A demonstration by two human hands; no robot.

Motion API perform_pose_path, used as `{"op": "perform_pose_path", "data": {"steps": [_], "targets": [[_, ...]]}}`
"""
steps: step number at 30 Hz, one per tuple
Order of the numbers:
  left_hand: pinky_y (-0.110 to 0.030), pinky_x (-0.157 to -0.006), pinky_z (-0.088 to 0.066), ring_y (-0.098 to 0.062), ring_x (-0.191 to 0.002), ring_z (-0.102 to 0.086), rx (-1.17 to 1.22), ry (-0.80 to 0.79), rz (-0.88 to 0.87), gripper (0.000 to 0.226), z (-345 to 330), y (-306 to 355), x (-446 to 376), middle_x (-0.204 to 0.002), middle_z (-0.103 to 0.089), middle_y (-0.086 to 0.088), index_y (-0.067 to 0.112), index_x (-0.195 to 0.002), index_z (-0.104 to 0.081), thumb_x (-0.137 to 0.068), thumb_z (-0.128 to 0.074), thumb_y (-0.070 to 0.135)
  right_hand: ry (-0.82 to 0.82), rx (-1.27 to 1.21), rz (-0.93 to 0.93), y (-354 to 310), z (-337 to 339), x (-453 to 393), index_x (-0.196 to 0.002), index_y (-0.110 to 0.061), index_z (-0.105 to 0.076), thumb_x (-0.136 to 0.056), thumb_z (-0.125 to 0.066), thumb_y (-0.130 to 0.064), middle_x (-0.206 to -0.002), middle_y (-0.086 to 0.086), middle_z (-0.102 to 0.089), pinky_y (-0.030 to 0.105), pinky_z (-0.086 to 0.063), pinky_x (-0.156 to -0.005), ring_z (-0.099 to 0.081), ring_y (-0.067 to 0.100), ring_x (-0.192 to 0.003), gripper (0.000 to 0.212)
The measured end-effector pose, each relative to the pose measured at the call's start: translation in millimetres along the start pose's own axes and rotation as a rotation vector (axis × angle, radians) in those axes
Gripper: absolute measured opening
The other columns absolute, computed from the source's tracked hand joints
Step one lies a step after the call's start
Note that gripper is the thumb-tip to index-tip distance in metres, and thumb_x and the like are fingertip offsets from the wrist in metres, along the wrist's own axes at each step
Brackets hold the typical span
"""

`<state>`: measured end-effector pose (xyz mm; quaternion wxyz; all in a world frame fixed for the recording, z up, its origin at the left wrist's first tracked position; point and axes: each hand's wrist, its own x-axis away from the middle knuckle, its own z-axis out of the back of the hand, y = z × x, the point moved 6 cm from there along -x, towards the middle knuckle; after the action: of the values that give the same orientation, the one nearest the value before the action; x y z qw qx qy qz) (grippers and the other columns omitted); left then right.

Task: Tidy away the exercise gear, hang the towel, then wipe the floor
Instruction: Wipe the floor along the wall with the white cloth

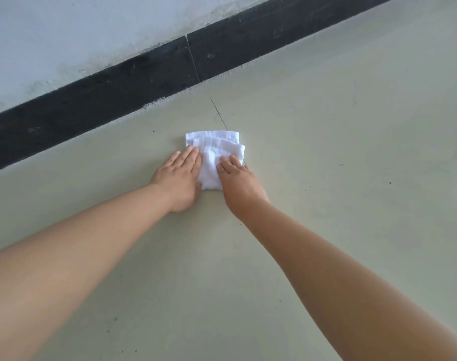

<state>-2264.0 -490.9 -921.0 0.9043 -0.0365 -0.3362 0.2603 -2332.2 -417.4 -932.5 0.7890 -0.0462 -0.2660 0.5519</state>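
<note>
Two bare forearms reach forward over the pale green floor (326, 152), speckled here and there with dark flecks. The left hand (179, 178) and right hand (239, 182) lie flat, fingers straight, each grip open and pressing a folded white cloth (214, 155) to the floor between them. Beyond the cloth a thin floor seam (218, 113) runs to the black skirting board (118, 87), with gritty dust along its foot, under a white wall (79, 27).
</note>
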Motion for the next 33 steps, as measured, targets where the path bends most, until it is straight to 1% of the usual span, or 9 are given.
{"op": "perform_pose_path", "data": {"steps": [7,12,15,17,20,22,27,29,33], "targets": [[-0.029,-0.120,0.007,-0.018,-0.149,0.011,-0.028,0.003,-0.082,0.063,-19,11,31,-0.160,0.013,-0.009,0.004,-0.151,0.004,-0.102,-0.021,0.034,0.007,-0.010,-0.014,-12,-11,49,-0.143,0.001,-0.027,-0.095,-0.028,0.002,-0.154,0.012,-0.021,0.029,-0.016,-0.116,-0.015,0.025,-0.144,0.048],[-0.030,-0.108,-0.029,-0.024,-0.131,-0.040,0.159,0.145,0.003,0.039,3,11,21,-0.137,-0.044,-0.010,0.004,-0.128,-0.048,-0.101,-0.032,0.028,0.084,0.013,-0.060,-3,10,37,-0.112,-0.004,-0.052,-0.085,-0.039,0.009,-0.121,0.012,-0.049,0.028,-0.035,-0.091,-0.044,0.027,-0.113,0.033],[-0.028,-0.091,-0.034,-0.025,-0.121,-0.047,0.242,0.314,0.002,0.026,11,12,3,-0.129,-0.050,-0.009,0.003,-0.113,-0.053,-0.098,-0.036,0.015,0.207,0.059,-0.053,-2,20,23,-0.105,0.000,-0.057,-0.078,-0.054,0.008,-0.116,0.016,-0.051,0.029,-0.037,-0.081,-0.049,0.027,-0.107,0.029],[-0.028,-0.087,-0.034,-0.025,-0.118,-0.050,0.318,0.341,0.073,0.023,4,8,-2,-0.126,-0.054,-0.011,0.003,-0.108,-0.055,-0.098,-0.037,0.011,0.315,0.084,-0.040,-2,21,15,-0.074,0.003,-0.065,-0.050,-0.074,0.008,-0.086,0.017,-0.062,0.027,-0.040,-0.064,-0.062,0.028,-0.082,0.026],[-0.024,-0.051,-0.048,-0.025,-0.071,-0.068,0.237,0.513,0.000,0.011,6,13,1,-0.075,-0.068,-0.012,0.004,-0.068,-0.068,-0.063,-0.077,0.000,0.213,-0.001,-0.034,0,11,13,-0.078,0.003,-0.062,-0.064,-0.055,0.017,-0.086,0.017,-0.052,0.031,-0.031,-0.076,-0.054,0.030,-0.087,0.022],[-0.014,-0.036,-0.039,-0.021,-0.043,-0.061,0.142,0.560,-0.034,0.014,4,11,1,-0.047,-0.058,-0.006,0.009,-0.043,-0.061,-0.041,-0.072,0.001,0.185,-0.020,-0.046,5,12,15,-0.083,-0.007,-0.056,-0.072,-0.044,0.017,-0.088,0.012,-0.037,0.034,-0.029,-0.087,-0.044,0.026,-0.091,0.029],[-0.016,-0.034,-0.034,-0.021,-0.037,-0.055,0.067,0.619,-0.158,0.026,-1,22,17,-0.042,-0.053,-0.005,0.010,-0.038,-0.054,-0.056,-0.036,0.006,0.373,0.031,0.099,-7,12,31,-0.048,-0.018,-0.030,-0.029,-0.040,0.013,-0.056,0.002,-0.026,0.024,-0.044,-0.058,-0.053,0.025,-0.043,0.037],[-0.018,-0.036,-0.036,-0.021,-0.037,-0.054,0.070,0.658,-0.230,0.025,-15,34,41,-0.043,-0.052,-0.007,0.010,-0.040,-0.054,-0.058,-0.036,0.005,0.324,0.111,0.108,-5,-3,48,-0.040,-0.017,-0.039,-0.035,-0.032,0.000,-0.047,0.001,-0.035,0.022,-0.031,-0.060,-0.050,0.022,-0.038,0.019],[-0.027,-0.045,-0.033,-0.021,-0.039,-0.052,0.072,0.782,-0.326,0.028,-37,60,85,-0.044,-0.050,-0.006,0.012,-0.042,-0.053,-0.063,-0.039,-0.002,0.380,0.156,0.163,-4,-33,98,-0.047,-0.010,-0.053,-0.050,-0.016,0.001,-0.050,0.004,-0.047,0.024,-0.019,-0.060,-0.045,0.022,-0.040,0.038]]}}
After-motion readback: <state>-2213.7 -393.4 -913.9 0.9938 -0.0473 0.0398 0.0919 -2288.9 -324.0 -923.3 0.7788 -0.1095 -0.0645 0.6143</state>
